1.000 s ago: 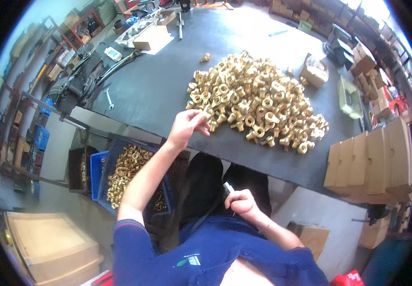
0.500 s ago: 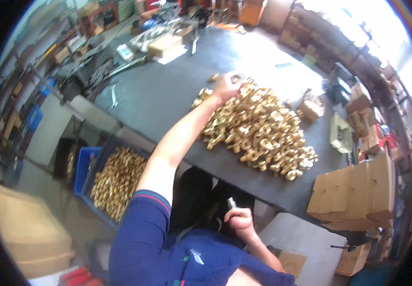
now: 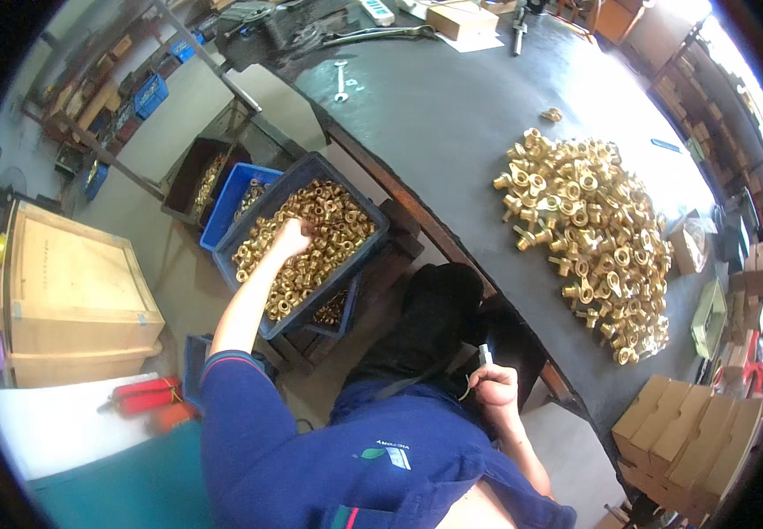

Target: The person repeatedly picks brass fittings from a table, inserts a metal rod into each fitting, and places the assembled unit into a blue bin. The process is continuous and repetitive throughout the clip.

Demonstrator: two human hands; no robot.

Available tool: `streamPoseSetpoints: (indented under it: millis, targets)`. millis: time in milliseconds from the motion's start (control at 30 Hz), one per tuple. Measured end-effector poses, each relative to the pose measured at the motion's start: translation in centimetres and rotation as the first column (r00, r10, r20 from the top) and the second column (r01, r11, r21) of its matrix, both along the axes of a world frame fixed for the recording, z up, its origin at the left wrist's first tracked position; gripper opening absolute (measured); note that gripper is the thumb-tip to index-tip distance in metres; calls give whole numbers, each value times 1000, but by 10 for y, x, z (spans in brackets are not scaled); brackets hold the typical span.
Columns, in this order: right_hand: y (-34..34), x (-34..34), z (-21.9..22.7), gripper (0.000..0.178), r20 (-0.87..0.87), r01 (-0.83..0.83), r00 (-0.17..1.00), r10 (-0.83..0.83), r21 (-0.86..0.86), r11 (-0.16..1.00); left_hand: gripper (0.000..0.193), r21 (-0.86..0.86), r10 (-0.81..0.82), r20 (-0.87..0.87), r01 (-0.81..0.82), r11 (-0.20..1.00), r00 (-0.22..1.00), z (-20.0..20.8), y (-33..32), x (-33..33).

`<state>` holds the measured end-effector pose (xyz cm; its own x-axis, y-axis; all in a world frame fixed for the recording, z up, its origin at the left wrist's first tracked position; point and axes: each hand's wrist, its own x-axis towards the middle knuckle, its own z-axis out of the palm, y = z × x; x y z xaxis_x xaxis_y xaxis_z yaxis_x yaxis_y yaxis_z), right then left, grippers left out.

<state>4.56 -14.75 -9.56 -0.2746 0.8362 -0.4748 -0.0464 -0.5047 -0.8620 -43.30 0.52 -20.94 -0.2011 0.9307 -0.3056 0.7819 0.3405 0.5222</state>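
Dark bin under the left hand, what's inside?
Brass fittings, with the left hand over them. The top pieces hide whatever lies deeper; the hand covers some too.

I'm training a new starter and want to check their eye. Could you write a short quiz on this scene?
1. Which hand is over the big crate?
2. True or false: all the brassy fittings are in that crate.
3. The piece in the right hand is: a) red; b) silvery; c) green.

Key: 1: left hand. 2: False; a heap lies on the table. 3: b.
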Motion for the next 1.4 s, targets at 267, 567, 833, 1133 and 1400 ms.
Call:
streamPoseSetpoints:
  millis: [267, 567, 833, 1133, 1400]
  targets:
    - [12, -21, 8, 20, 19, -6, 1000, 5, 73, 997, 31, -136, -21, -361, -30, 990, 932, -27, 21, 26]
    - [2, -20, 7, 21, 76, 58, 995, -62, 61, 996, 23, 40, -32, -424, 54, 998, 905, -59, 52, 31]
    - [-3, -19, 5, 17, 80, -6, 997, 2, 51, 999, 25, -65, -137, -383, 121, 991, 913, -32, 57, 52]
    - [9, -19, 16, 15, 87, -81, 993, 75, 71, 994, 19, -236, -219, -547, 103, 966, 808, -55, 77, 42]
    - [4, -11, 13, 15, 69, -120, 991, 114, 103, 987, 27, -2, 166, 504, -191, 982, 848, -9, 30, 9]
